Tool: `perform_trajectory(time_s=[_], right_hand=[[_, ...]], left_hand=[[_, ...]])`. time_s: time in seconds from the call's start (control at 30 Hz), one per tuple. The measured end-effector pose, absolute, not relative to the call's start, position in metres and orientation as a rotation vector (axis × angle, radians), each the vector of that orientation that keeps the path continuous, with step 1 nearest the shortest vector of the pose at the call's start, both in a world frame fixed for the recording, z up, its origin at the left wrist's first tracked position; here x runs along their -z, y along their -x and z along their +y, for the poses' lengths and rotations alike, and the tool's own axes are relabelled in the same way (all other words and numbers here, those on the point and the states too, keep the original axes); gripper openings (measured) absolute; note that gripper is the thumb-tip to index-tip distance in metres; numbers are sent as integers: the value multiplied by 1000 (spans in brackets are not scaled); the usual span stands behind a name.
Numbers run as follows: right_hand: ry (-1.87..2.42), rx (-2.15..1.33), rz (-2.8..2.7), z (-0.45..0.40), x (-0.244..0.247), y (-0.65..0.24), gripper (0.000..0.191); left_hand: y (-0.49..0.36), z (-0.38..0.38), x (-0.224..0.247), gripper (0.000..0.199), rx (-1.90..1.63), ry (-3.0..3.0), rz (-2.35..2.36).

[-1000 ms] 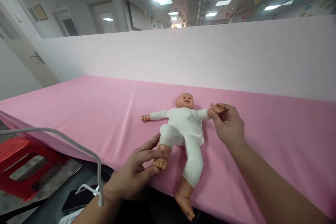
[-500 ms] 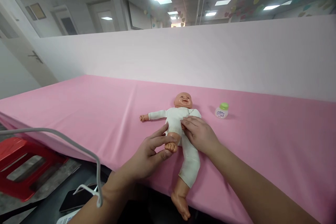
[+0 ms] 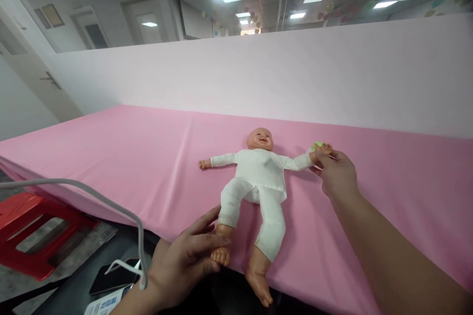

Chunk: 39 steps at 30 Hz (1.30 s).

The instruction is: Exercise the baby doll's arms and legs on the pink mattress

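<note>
A baby doll (image 3: 260,170) in a white suit lies on its back on the pink sheet (image 3: 155,157), head toward the wall, arms and legs spread. My left hand (image 3: 186,256) is closed around the doll's foot on the left side, near the front edge, with thumb and fingers on either side of it. At the far right, my right hand (image 3: 338,172) pinches the doll's other arm at the wrist and holds it stretched out sideways. Behind that wrist, only the green cap (image 3: 317,146) of a small bottle shows; the rest is hidden.
A red plastic stool (image 3: 33,231) stands on the floor at left. A grey cable (image 3: 111,202) loops across the lower left. Below it, a black phone (image 3: 113,275) lies on a dark surface. A white wall (image 3: 236,78) with glass above borders the bed's far side.
My left hand has drawn the doll's bent leg down toward the front edge, straightening it. My right hand has moved from the doll's body to the right, extending the arm in front of the bottle.
</note>
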State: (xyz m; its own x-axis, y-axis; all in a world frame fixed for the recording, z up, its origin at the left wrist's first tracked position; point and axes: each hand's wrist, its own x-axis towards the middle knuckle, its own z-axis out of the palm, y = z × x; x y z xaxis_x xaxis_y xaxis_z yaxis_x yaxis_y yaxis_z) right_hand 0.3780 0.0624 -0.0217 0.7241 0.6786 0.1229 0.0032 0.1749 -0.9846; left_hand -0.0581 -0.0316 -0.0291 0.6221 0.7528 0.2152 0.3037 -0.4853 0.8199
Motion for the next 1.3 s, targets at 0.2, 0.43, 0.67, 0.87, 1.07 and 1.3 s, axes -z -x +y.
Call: perform_trajectory(time_s=[0.2, 0.43, 0.67, 0.87, 1.07, 1.3], right_hand=[[1451, -884, -234, 77, 44, -422, 18], [1503, -967, -243, 74, 49, -424, 24], [1370, -683, -343, 71, 39, -419, 14], [1321, -242, -811, 51, 10, -360, 52], [1410, -34, -1485, 39, 9, -298, 33], [1294, 178, -1999, 51, 27, -285, 30]], left_hand=[[66, -31, 43, 39, -762, -2113, 879], [62, -31, 44, 38, -772, -2124, 877], [58, -28, 33, 39, -768, -2038, 827], [41, -20, 5, 36, -797, -1996, 668], [6, -1, -11, 35, -897, -2080, 587], [-18, 28, -2, 32, -1044, -2010, 640]])
